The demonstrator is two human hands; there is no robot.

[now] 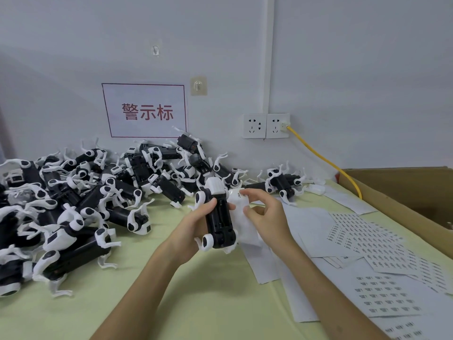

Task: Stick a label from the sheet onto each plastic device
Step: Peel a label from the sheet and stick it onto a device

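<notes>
We are seeing a red-lettered sign [144,110] hanging on the wall and a yellow cable [326,160] running from a socket [277,125] down beside a cardboard box [392,207].

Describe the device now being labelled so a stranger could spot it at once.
Start at the red-bordered wall sign, then drop to the green table. Right of the heap of black-and-white plastic devices, one black-and-white device is off the table. It alone is gripped by the left hand.

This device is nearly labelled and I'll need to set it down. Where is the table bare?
Bare green table lies near you, between the pile of devices left and the label sheets right. Crowded: pile, sheets, and the far edge below the wall sockets.
</notes>
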